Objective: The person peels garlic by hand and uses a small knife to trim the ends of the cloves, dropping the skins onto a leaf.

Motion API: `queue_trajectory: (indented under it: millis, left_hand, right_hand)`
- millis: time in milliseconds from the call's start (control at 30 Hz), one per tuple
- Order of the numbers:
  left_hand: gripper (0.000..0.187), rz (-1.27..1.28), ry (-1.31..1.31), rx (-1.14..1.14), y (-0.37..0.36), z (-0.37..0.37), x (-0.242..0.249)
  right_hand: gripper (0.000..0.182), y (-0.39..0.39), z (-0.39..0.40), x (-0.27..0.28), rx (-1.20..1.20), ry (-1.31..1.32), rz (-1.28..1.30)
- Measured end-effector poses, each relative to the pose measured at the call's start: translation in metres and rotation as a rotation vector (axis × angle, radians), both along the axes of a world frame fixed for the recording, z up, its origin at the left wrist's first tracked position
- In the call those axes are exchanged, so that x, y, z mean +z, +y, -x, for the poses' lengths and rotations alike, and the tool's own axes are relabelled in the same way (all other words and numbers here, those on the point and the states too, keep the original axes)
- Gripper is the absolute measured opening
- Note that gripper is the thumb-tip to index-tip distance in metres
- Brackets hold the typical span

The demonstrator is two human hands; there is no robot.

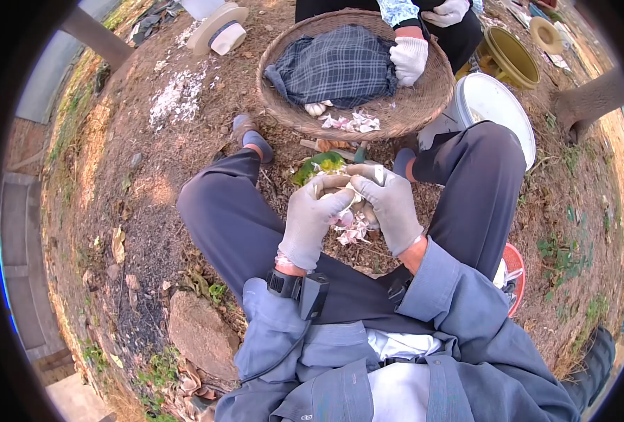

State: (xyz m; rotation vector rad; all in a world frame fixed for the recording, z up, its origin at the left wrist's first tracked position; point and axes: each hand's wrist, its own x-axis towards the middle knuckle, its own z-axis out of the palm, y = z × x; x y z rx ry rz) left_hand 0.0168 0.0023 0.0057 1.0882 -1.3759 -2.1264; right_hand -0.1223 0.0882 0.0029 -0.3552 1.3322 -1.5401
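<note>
My left hand (pixel 315 224), in a pale grey glove, is closed with its fingertips pinched around a piece of garlic (pixel 345 219). My right hand (pixel 389 207), gloved the same way, meets it from the other side, thumb and fingers bent onto the same garlic. Fingers hide most of the piece. Pinkish-white garlic skins (pixel 353 232) lie on the ground just below my hands. Beyond my fingertips is a green and yellow leaf or wrapper (pixel 319 167).
A wide woven basket (pixel 270 102) ahead holds a dark plaid cloth (pixel 333 63), garlic bulbs (pixel 317 108) and skins. Another person's gloved hand (pixel 409 60) rests in it. Nearby are a white bucket (pixel 526 126), yellow bucket (pixel 512 60), straw hat (pixel 219 29), red basket (pixel 514 271) and rock (pixel 199 334).
</note>
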Motion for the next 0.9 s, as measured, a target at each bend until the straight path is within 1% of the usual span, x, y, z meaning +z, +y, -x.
queue_trajectory:
  millis: [100, 167, 233, 300, 333, 367, 400, 467, 500, 533, 600, 633, 667, 733, 767, 833, 867, 900]
  left_hand:
    - [0.035, 0.054, -0.043, -0.047, 0.003, 0.002, 0.005]
    - [0.033, 0.061, -0.041, -0.050, 0.002, 0.001, 0.004]
    - [0.030, 0.069, -0.040, -0.053, 0.000, -0.001, 0.000]
    - [0.025, -0.006, 0.007, -0.006, -0.002, -0.001, -0.009]
    - [0.025, -0.007, 0.007, -0.005, -0.003, -0.002, -0.010]
    - [0.022, -0.074, 0.045, 0.035, -0.003, -0.003, -0.011]
    - [0.019, -0.141, 0.084, 0.076, -0.003, -0.003, -0.011]
    - [0.020, -0.140, 0.089, 0.093, -0.005, -0.005, -0.016]
    - [0.021, -0.140, 0.095, 0.109, -0.006, -0.006, -0.017]
    - [0.021, -0.141, 0.094, 0.111, -0.006, -0.006, -0.019]
    - [0.022, -0.216, 0.187, 0.128, -0.006, -0.007, -0.019]
    - [0.022, -0.217, 0.186, 0.128, -0.006, -0.007, -0.017]
    - [0.022, -0.237, 0.200, 0.118, -0.006, -0.006, -0.014]
    - [0.022, -0.257, 0.215, 0.109, -0.007, -0.006, -0.013]
    - [0.021, -0.278, 0.213, 0.129, -0.007, -0.006, -0.013]
    - [0.020, -0.298, 0.210, 0.152, -0.007, -0.007, -0.015]
    - [0.021, -0.314, 0.226, 0.163, -0.007, -0.008, -0.017]
    - [0.021, -0.330, 0.241, 0.174, -0.007, -0.008, -0.020]
  right_hand:
    - [0.025, -0.001, 0.002, -0.006, -0.004, 0.055, -0.058]
    - [0.023, -0.004, 0.001, -0.011, -0.041, 0.158, -0.070]
    - [0.024, -0.002, -0.001, -0.003, -0.032, 0.125, -0.055]
    - [0.026, 0.002, 0.003, -0.002, -0.022, 0.092, -0.039]
    - [0.030, 0.006, 0.010, -0.005, 0.031, 0.089, -0.054]
    - [0.035, 0.007, 0.014, -0.008, 0.085, 0.086, -0.069]
    - [0.035, 0.005, 0.013, -0.011, 0.087, 0.085, -0.069]
    - [0.049, 0.002, 0.011, -0.015, -0.062, 0.009, -0.007]
    - [0.060, -0.001, 0.010, -0.012, -0.107, 0.005, -0.005]
    - [0.060, -0.001, 0.012, -0.011, -0.106, 0.005, -0.006]
    - [0.071, -0.002, 0.014, -0.010, -0.168, 0.226, -0.028]
    - [0.079, -0.003, 0.015, -0.008, -0.191, 0.289, -0.076]
    - [0.079, 0.000, 0.018, -0.005, -0.190, 0.289, -0.076]
    - [0.079, 0.008, 0.024, 0.002, -0.076, 0.244, -0.079]
    - [0.079, 0.008, 0.023, 0.003, -0.074, 0.243, -0.080]
    - [0.076, 0.009, 0.019, 0.005, -0.131, 0.223, 0.024]
    - [0.076, 0.008, 0.017, 0.005, -0.129, 0.223, 0.024]
    - [0.072, 0.006, 0.015, 0.005, -0.160, 0.162, 0.080]
